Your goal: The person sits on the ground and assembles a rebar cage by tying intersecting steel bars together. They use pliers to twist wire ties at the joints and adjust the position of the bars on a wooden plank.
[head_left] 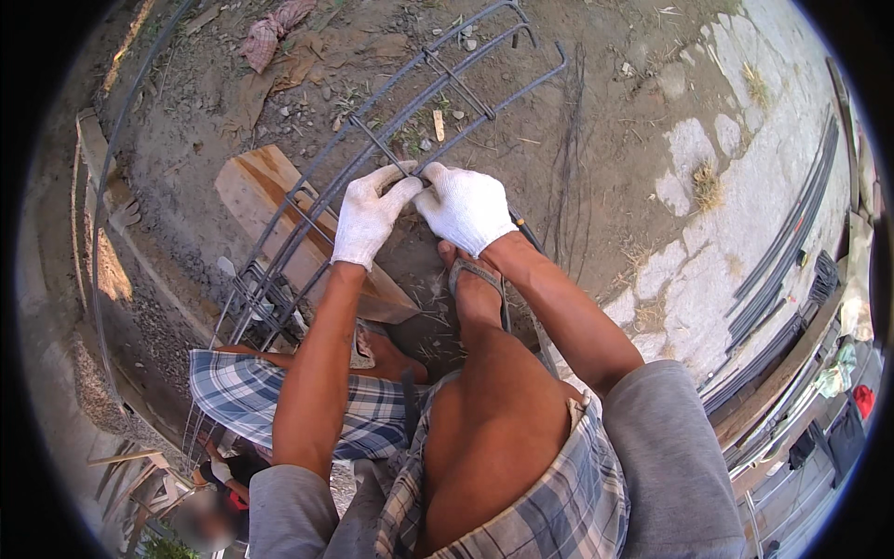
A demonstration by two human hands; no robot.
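Both my hands wear white knit gloves and meet over a cage of long steel rebars (pixel 438 88) lying on the dirt. My left hand (pixel 368 216) pinches at a crossing where a short tie bar (pixel 380 146) meets the long bars. My right hand (pixel 466 207) is closed beside it, fingertips touching the left ones; whatever thin thing it grips is hidden. My foot in a sandal (pixel 475 284) rests just below the hands.
A wooden plank (pixel 261 191) lies under the bars at left. A bundle of thin wires (pixel 568 177) lies on the dirt at right. More rebar (pixel 792 242) is stacked along the cracked concrete at far right. A cloth rag (pixel 270 33) lies at top left.
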